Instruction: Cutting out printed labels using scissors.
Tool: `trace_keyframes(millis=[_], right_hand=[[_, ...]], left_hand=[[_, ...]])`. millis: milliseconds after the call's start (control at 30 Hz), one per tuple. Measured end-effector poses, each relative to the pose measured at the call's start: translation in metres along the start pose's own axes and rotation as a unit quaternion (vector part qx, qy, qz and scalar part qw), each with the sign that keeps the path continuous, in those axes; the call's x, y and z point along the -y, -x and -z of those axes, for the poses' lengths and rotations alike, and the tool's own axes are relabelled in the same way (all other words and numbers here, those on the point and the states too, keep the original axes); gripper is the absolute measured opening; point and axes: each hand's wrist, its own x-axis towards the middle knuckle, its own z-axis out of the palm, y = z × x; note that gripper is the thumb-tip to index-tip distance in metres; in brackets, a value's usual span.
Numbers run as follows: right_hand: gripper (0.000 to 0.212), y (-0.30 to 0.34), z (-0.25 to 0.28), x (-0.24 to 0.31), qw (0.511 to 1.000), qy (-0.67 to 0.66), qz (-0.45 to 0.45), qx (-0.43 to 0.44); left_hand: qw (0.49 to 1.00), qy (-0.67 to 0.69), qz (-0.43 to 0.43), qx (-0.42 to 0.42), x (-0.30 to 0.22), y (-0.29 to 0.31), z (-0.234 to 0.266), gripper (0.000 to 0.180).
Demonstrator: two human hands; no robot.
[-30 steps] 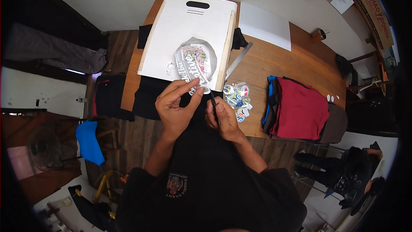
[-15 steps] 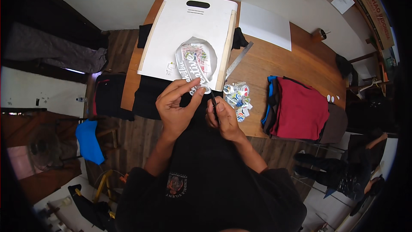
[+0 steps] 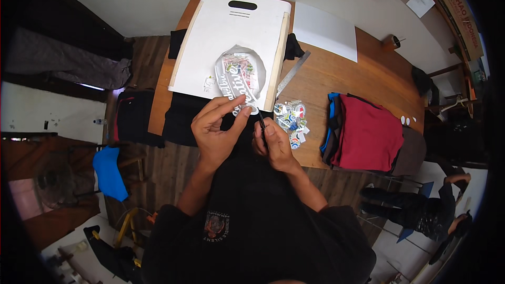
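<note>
My left hand (image 3: 218, 131) pinches the lower end of a lettered sticker (image 3: 230, 90), white script on a clear or greyish backing, between thumb and fingertips. In my right hand (image 3: 278, 147) is a slim black pen-like tool (image 3: 262, 121), its tip close to the sticker's edge; whether it touches and its exact kind are too small to tell. Both hands are at the near edge of a white board (image 3: 210, 37) with a handle slot. Behind the sticker, a round whitish container (image 3: 261, 71) on that board holds several colourful printed pieces.
A pile of small printed stickers (image 3: 291, 118) lies right of my hands on the wooden table (image 3: 326, 81), near a metal ruler (image 3: 293, 72). Farther right are folded red cloth (image 3: 365, 131) and a brown cup (image 3: 390, 43). Another person (image 3: 415, 213) stands at the right.
My hands, the sticker and the tool have hardly moved. At the right, the other person's arm and body have shifted, and a blue panel beside them shows more.
</note>
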Motion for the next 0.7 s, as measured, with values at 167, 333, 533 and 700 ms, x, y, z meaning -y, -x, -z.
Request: trace_keyframes(millis=[167, 333, 533, 700], right_hand=[[0.035, 0.0006, 0.0018, -0.0019, 1.000, -0.019, -0.008, -0.005], [0.037, 0.0017, 0.0040, -0.0007, 1.000, -0.024, -0.014, 0.006], [0.039, 0.0029, 0.0053, -0.0031, 1.000, -0.011, -0.020, 0.011], [0.040, 0.0028, 0.0046, -0.0030, 1.000, -0.009, -0.024, 0.009]], left_hand=[[1.000, 0.009, 0.005, 0.002, 0.0041, 0.0011, 0.0009, 0.032], [0.999, 0.039, 0.017, -0.015, 0.0039, 0.0003, -0.0009, 0.034], [0.998, 0.047, 0.029, -0.004, 0.0046, 0.0007, 0.0004, 0.035], [0.999, 0.043, 0.024, -0.003, 0.0036, 0.0001, 0.0008, 0.035]])
